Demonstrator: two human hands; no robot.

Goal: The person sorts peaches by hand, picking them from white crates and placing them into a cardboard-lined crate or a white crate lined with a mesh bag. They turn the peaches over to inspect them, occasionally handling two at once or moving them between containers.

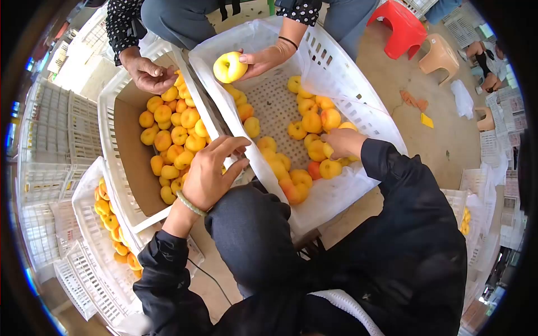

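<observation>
My left hand, with a beaded bracelet at the wrist, is above my knee beside the left crate's edge. Its fingers and thumb are apart, holding nothing. In the lined white crate on the right, my right hand reaches down among yellow peaches. Its fingers curl round a peach, mostly hidden by the hand. Yellow-orange peaches fill much of the cardboard-lined left crate.
Opposite me, a person's hand holds a large yellow peach; their other hand hovers over the left crate. Another crate of peaches stands at the lower left. A red stool and beige stool stand at the right.
</observation>
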